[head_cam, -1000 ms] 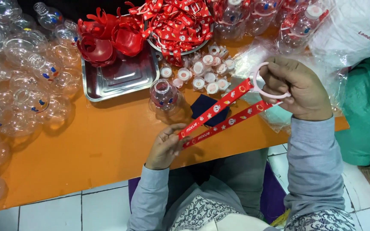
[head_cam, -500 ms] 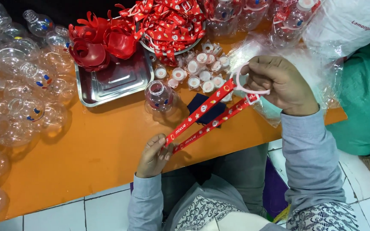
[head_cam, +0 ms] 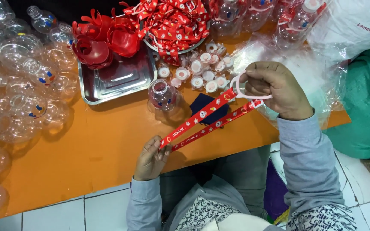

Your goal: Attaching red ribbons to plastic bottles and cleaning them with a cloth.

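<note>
Red printed fabric strap [head_cam: 208, 119], folded double, is stretched taut between my two hands above the orange bench [head_cam: 86, 145]. My right hand [head_cam: 275, 87] pinches its far end, fingers closed around a thin white plastic ring [head_cam: 247, 87] that the strap loops through. My left hand [head_cam: 150, 158] grips the near end at the bench's front edge, fingers closed tight on the two layers.

Since a second ago, the left hand has slid back toward me along the strap and both hands sit a little lower, so the strap now runs longer and straighter. I judge it is being smoothed and pulled even.

Behind the strap on the bench stands a small clear round plastic bottle [head_cam: 161, 94], and behind that a steel tray [head_cam: 120, 79] holding red plastic pieces [head_cam: 101, 42]. Small white caps [head_cam: 198, 70] lie right of the tray.

How the strap fastens to the ring is hidden under my right fingers. Clear bottles at the bench's left edge are cut off, and a heap of straps behind the tray is too tangled to count.
</note>
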